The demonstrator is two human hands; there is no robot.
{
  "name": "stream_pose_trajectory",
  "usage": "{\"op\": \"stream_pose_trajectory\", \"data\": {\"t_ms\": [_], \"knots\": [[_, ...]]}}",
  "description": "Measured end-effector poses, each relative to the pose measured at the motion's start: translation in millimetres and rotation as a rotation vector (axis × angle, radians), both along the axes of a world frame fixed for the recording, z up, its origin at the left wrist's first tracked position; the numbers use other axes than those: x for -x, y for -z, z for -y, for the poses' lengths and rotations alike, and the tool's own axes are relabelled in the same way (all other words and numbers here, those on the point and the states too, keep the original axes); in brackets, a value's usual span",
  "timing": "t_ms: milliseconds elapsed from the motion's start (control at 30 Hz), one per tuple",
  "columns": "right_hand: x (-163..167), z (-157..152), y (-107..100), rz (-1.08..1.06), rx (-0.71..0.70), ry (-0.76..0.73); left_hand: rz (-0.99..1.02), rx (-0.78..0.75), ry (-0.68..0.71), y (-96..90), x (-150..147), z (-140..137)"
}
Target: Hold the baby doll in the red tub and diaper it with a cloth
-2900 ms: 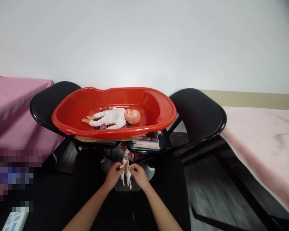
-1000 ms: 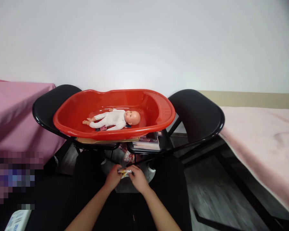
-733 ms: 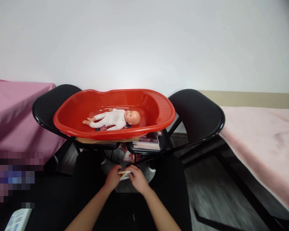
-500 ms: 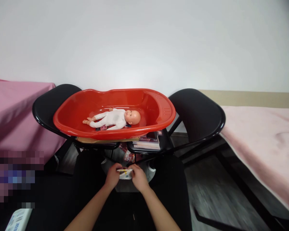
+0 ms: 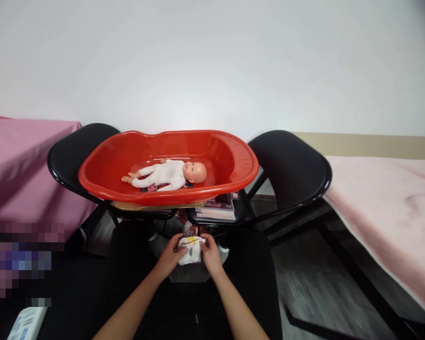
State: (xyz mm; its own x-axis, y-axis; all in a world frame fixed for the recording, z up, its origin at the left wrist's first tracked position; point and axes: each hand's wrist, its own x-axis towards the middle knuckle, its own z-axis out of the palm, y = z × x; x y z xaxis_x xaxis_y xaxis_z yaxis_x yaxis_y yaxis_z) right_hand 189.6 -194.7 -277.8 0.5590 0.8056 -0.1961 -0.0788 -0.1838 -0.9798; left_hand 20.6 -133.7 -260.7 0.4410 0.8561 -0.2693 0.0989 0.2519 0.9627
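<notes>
Head view: both hands meet low centre, just in front of the person's lap, below the red tub [image 5: 241, 163]. Left hand [image 5: 170, 257] and right hand [image 5: 209, 255] each pinch one end of a small white folded cloth [image 5: 190, 250] with yellow and red print on its top edge. It looks like a tiny garment or diaper, too small to tell which.

Cloth spans straight across between the two hands, long axis left-right, roughly level. Thumbs sit on top, fingers curl under; neither hand spread. Both hands touch the cloth, about equally near, one per end.

Doll [image 5: 168, 174] in a white suit lies on its back in the tub, head toward the right, feet left, long axis also left-right, so parallel to the cloth. It sits up and forward of the hands, well apart, with the tub's near rim between.

Tub rests across two black chairs [image 5: 290, 170]; a book stack [image 5: 217, 208] sits under its right end. Pink covers [image 5: 386, 203] flank both sides.
</notes>
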Motion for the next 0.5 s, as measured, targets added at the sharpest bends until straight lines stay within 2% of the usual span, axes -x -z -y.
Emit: {"op": "stream_pose_trajectory", "data": {"t_ms": [67,167,367,433,500], "knots": [[0.0,0.5,-3.1,0.017,0.002,-0.004,-0.014,-0.016,0.03,0.1,1.1,1.3],[1.6,3.2,-5.0,0.089,0.007,-0.05,-0.158,-0.098,0.041,-4.1,3.7,2.1],[5.6,6.5,-2.0,0.195,0.012,-0.2,-0.263,-0.147,-0.077,-16.0,5.8,0.2],[6.6,5.0,-2.9,0.167,0.013,-0.214,-0.245,-0.137,-0.109,-18.0,6.0,-1.1],[7.4,3.0,-7.2,0.026,-0.012,-0.18,-0.203,-0.072,-0.164,-19.1,6.5,-2.3]]}}
